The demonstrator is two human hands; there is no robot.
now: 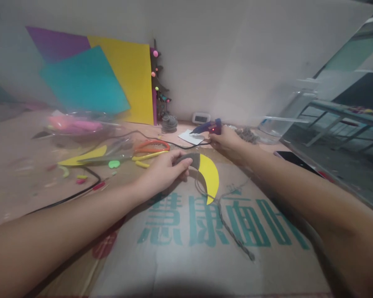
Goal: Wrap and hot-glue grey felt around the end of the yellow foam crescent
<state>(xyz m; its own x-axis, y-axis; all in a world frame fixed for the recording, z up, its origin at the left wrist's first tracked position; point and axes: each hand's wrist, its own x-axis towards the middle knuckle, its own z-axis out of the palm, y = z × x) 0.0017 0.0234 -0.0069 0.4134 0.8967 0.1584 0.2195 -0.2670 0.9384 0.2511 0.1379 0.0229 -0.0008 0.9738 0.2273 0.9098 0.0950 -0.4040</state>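
Pale and plain, the wall (236, 62) behind the tabletop (9, 182) is partly covered by a purple sheet (59, 43), a blue sheet (87, 82) and a yellow sheet (135, 78). Nearer, the tabletop is overlaid by a printed sheet (183, 269) marked with large green characters. Above this sheet, a yellow crescent (212, 176) is held by the left hand (168, 169), whose thumb and fingers are pinched on the end wrapped in grey yarn (195, 160); the other end is left bare and is pointed towards the near side. A twisted yarn tail (236, 238) is laid across the green print. By the right hand (225, 138), a blue glue gun (205, 127) is gripped, its nozzle directed left over a small white paper (188, 137); a red light is shown on its body. Beside the left hand, scissors (153, 143) with orange and yellow handles are seen, and a yellow pointed piece (83, 157) is partly crossed by their blades. At the right, a phone (296, 161) is placed near the tabletop's edge.
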